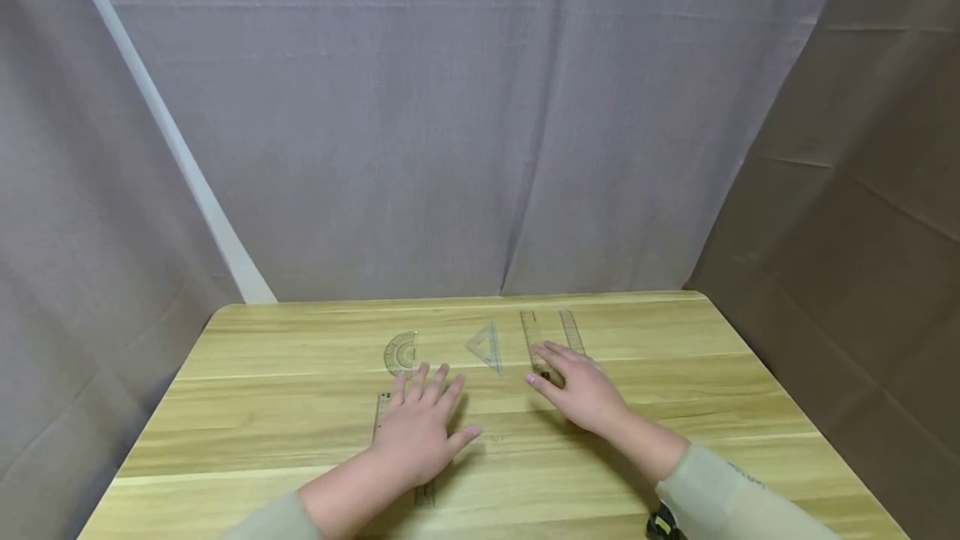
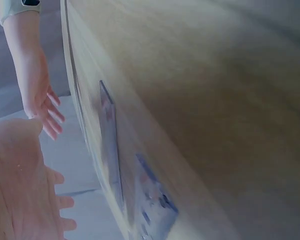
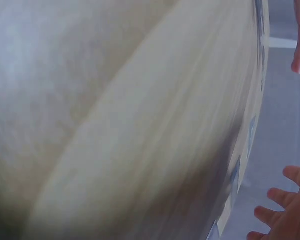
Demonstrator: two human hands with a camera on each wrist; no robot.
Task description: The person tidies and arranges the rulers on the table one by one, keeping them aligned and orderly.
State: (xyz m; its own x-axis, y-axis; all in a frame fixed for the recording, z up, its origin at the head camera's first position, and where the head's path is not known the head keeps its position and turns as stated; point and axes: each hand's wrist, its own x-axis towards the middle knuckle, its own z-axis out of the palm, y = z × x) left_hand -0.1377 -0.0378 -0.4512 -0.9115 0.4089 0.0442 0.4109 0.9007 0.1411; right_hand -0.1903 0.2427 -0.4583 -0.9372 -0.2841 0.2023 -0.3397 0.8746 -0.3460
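Note:
In the head view my left hand (image 1: pixel 422 436) is spread, palm down, over the table's near middle. It partly covers a clear ruler (image 1: pixel 382 408) and another clear strip (image 1: pixel 425 495), whose ends stick out past it. Just beyond its fingertips lies a clear protractor (image 1: pixel 397 352). My right hand (image 1: pixel 583 387) hovers with fingers loosely extended at the near ends of two clear rulers, a left one (image 1: pixel 528 327) and a right one (image 1: pixel 571 330). Between the hands, farther back, a clear set square (image 1: pixel 487 347) lies flat. Neither hand grips anything; the left wrist view shows the left hand (image 2: pixel 20 185) above the tabletop.
The pale wooden table (image 1: pixel 247 407) has rounded far corners. Grey cloth (image 1: pixel 420 148) hangs behind it and on both sides, with a white strip (image 1: pixel 180 148) at the left. A dark device (image 1: pixel 663 522) shows by the right sleeve.

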